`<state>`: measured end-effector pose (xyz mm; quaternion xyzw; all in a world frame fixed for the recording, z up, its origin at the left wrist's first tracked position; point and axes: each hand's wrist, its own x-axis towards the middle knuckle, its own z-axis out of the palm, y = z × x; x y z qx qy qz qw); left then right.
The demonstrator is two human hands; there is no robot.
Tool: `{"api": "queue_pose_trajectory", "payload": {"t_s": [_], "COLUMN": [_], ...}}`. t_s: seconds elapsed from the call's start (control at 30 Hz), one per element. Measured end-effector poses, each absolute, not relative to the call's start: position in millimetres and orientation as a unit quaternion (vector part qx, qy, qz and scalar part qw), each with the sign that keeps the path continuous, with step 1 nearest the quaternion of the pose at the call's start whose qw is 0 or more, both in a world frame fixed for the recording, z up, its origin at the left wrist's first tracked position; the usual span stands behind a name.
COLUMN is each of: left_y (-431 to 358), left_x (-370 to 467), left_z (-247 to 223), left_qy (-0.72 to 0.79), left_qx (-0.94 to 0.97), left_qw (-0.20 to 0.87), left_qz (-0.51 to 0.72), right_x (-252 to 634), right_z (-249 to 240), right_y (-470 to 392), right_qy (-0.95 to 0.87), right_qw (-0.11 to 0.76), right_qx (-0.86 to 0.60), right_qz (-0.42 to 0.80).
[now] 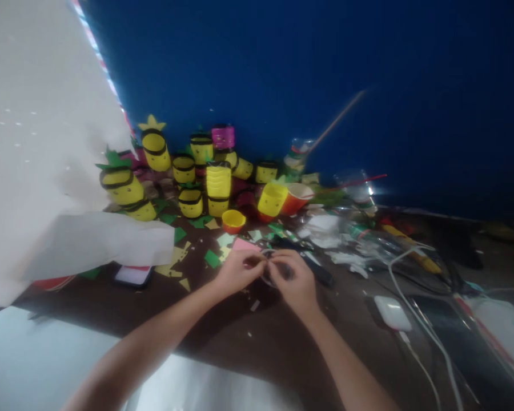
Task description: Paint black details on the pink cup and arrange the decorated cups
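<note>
On my feed, the left hand [241,269] and right hand [296,281] meet above the counter [223,328], fingertips nearly touching, both pinching a small, pale ring [266,279]; blur hides what it is exactly. Taking that ring as the dial's centre, I see a pink slip [246,245] at eleven, just beyond the left hand. Farther along eleven sits a small yellow bowl [233,219], with a crowd of yellow cups [191,202] behind, between ten and twelve. A magenta cup [223,137] tops the stack. At nine lies a phone [132,276], partly under a white sheet [148,240]; green scraps [213,259] lie between it and the left hand. A clear bottle [364,233] is towards two. Between three and four I have a white case [393,313] with a cable [420,359], then a pale pack [503,328] edged in red, its print too blurred to read.
</note>
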<state>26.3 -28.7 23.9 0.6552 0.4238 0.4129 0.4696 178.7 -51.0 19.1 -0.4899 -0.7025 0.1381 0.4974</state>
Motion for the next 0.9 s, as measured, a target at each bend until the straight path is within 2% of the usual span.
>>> {"api": "queue_pose_trajectory", "payload": {"t_s": [0.47,0.63,0.9], "left_y": [-28.5,-26.9,-28.5], "left_x": [25.2,24.8,25.7], "left_z": [22.1,22.3,22.5], "left_qy": [0.420,0.423,0.424], "left_qx": [0.672,0.651,0.631], "left_qw": [0.454,0.484,0.508], "left_qz": [0.408,0.405,0.405], "right_x": [177.6,177.9,179.4], "right_z": [18.6,18.9,14.0], "right_y": [-50.5,-52.7,-55.5], "right_qy": [-0.714,-0.724,-0.769], "right_qw": [0.489,0.490,0.441], "right_qx": [-0.481,-0.479,-0.462], "right_qz": [0.138,0.080,-0.019]}}
